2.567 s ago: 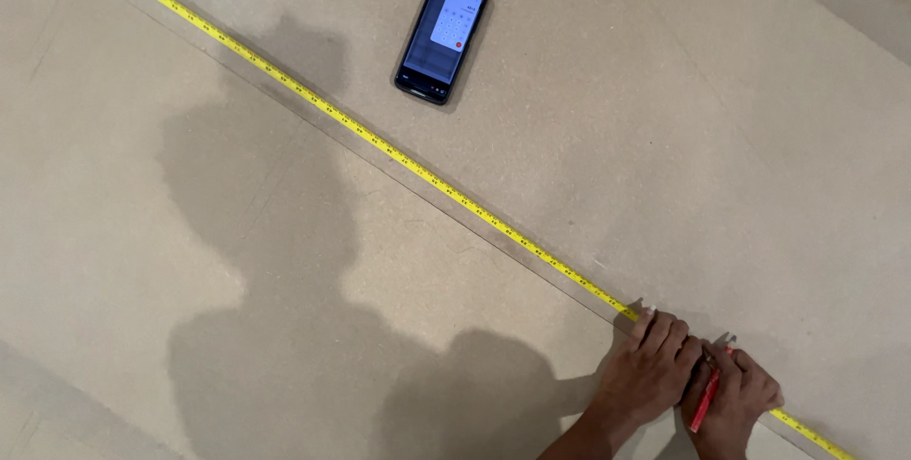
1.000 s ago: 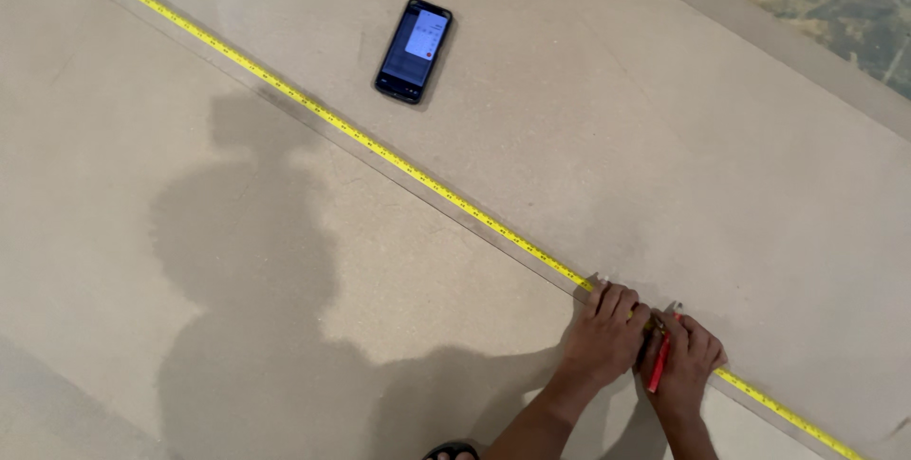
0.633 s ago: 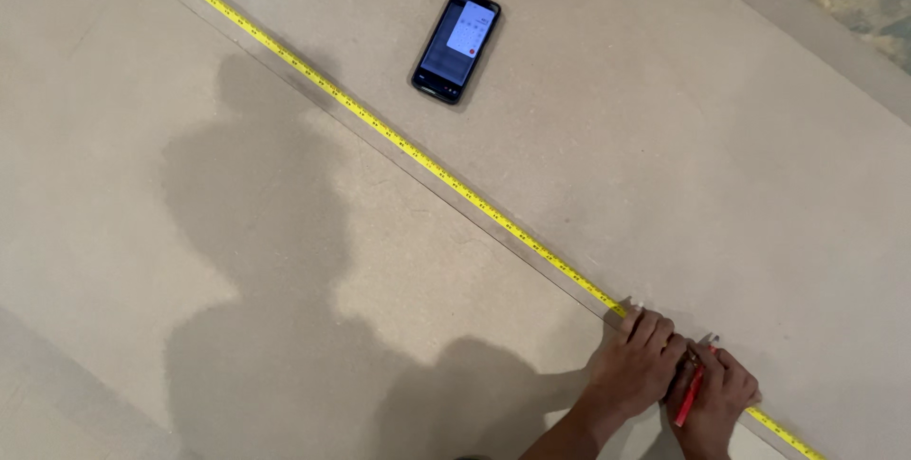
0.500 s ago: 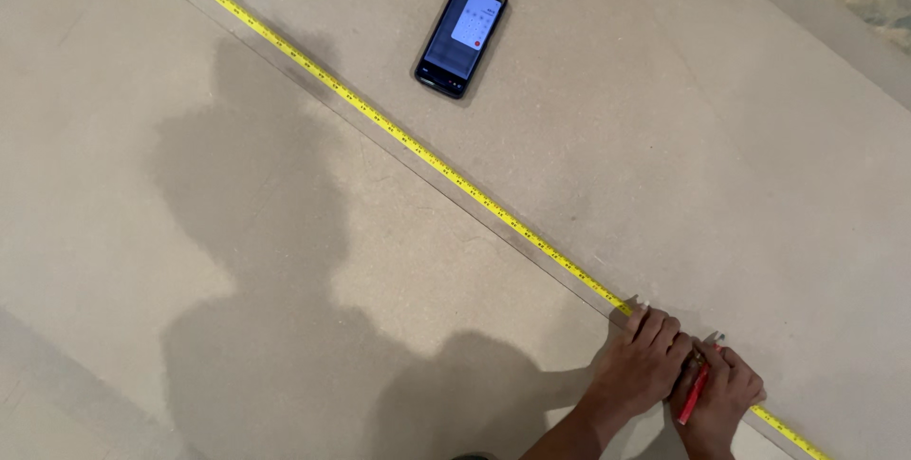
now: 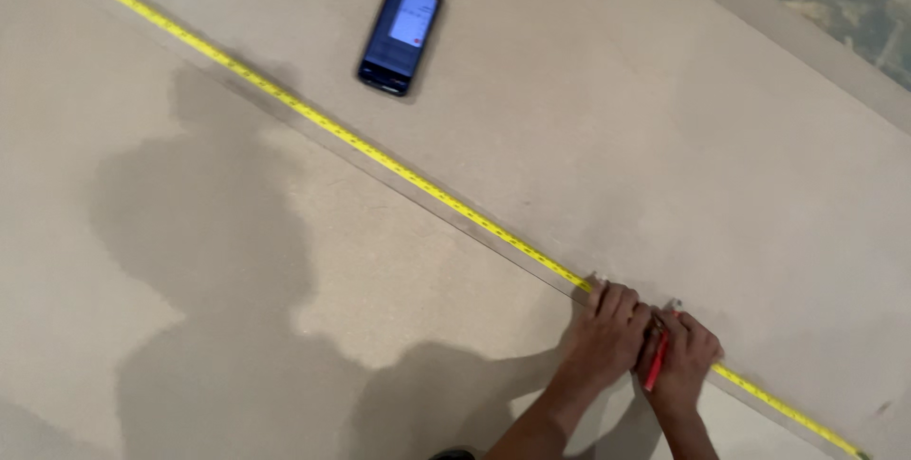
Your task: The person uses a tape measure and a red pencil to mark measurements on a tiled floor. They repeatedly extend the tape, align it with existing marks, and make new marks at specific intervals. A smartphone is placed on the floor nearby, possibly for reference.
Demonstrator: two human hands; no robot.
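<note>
A yellow tape measure (image 5: 380, 154) runs diagonally across a large beige board (image 5: 588, 109), from upper left to lower right. My left hand (image 5: 610, 335) presses flat on the tape near the lower right. Beside it, my right hand (image 5: 685, 357) holds a red pencil (image 5: 654, 371) with its tip at the tape. The two hands touch each other.
A dark smartphone (image 5: 400, 35) with a lit screen lies on the board above the tape. The board's far edge (image 5: 788, 33) runs along the upper right, with mottled floor beyond. My shadow falls over the board's lower left.
The hands stay pressed together on the tape with the pencil. Only the view shifts slightly; phone and tape keep their places on the board.
</note>
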